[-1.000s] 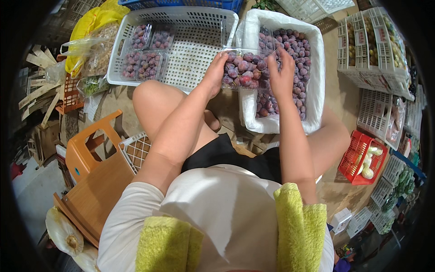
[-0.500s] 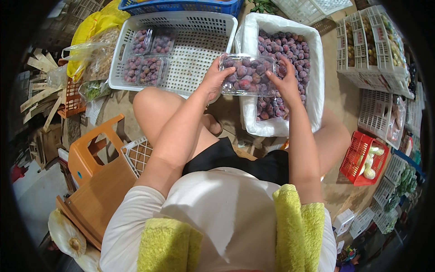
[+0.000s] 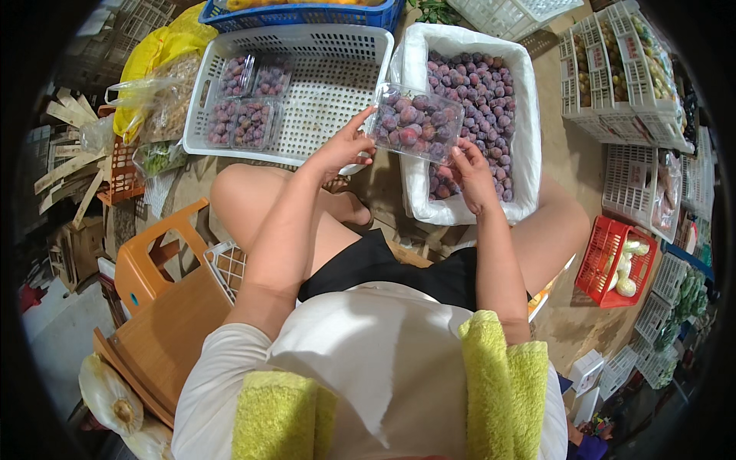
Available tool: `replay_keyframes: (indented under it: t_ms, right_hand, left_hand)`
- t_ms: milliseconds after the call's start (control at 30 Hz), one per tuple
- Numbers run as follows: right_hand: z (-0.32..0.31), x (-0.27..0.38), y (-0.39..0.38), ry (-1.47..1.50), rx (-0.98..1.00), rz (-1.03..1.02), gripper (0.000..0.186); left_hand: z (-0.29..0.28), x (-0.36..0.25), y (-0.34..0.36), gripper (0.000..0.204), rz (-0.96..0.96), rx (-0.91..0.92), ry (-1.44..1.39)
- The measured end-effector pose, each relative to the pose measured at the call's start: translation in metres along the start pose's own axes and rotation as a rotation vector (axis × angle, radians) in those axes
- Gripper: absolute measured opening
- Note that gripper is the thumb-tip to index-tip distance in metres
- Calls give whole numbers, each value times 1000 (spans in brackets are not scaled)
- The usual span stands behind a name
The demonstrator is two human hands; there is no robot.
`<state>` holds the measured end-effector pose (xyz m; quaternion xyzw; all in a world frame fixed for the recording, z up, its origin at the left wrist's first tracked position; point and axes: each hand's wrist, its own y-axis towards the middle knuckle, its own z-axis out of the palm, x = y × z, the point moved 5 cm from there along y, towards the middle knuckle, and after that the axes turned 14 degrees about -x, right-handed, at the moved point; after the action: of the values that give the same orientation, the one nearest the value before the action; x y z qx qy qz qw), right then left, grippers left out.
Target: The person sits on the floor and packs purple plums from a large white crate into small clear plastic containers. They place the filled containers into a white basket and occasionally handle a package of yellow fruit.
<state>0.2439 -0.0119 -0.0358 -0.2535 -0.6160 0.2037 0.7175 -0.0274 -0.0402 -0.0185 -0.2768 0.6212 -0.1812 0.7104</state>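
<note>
A clear plastic box of plums (image 3: 414, 123) is up in front of me, tilted, its right end lowered, partly over the lined crate of loose plums (image 3: 491, 107). My left hand (image 3: 343, 149) holds its left end, one digit along the edge and the others curled lower down. At the lower right corner, my right hand (image 3: 471, 178) grips it between thumb and fingers. To the left, several filled clear boxes of plums (image 3: 255, 123) sit together in the left part of a white perforated crate (image 3: 337, 100).
A blue crate (image 3: 307, 17) stands behind the white one. On the right are stacked white crates (image 3: 625, 77) of fruit and a red basket (image 3: 616, 262) with pale vegetables. An orange stool (image 3: 161, 253) and a yellow bag (image 3: 161, 57) are on the left.
The box of plums has tilted, with its right end lower. My thumbs have come off its top; my left hand has shifted left and down, my right hand down to the corner.
</note>
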Motion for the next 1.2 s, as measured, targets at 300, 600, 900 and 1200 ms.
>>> replay_keyframes:
  t_ms: [300,600,900,1200]
  right_hand:
    - [-1,5,-11,12,30,67,49]
    - [3,-1,-7,-50,-70,-14,57]
    - [17,17,-10,-129,11,20,62]
    - [78,63,25,-21,138,-143,52]
  left_hand:
    - [5,-6,-5,70,-21,-45,-115]
    - [2,13,23,62,330,-182,271]
    - [7,14,27,59,-121,32,-185]
    - [-8,2,43,43,-94,111,-951]
